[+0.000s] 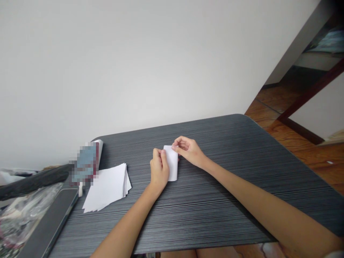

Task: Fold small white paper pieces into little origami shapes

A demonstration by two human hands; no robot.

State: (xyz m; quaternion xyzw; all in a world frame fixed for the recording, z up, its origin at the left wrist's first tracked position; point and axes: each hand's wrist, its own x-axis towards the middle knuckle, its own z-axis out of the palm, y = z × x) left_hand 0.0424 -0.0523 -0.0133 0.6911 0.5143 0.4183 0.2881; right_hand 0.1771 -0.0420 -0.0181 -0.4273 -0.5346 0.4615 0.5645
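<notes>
Left hand (159,171) curled, pressing folded paper (172,163) on table (228,186); right hand (188,148) fingertips pinching its top edge, prob.

Setting: room in a private home, used as a plain work corner. Evidence: bare off-white plastered wall (134,64) with no fittings; dark grey table with fine striped grain and rounded corners (215,200), pushed against that wall; reddish-brown polished wooden plank floor (295,147); dark brown wooden skirting board (301,130) and slanting dark brown wooden frame (311,93) at an opening to a further room on the right. Household clutter at the left: loose stack of white paper sheets (107,188), small folded white paper piece (172,166), crumpled clear plastic bag (24,211), flat dark grey slab-shaped device (51,224). No shop, lab or workshop equipment shows.
</notes>
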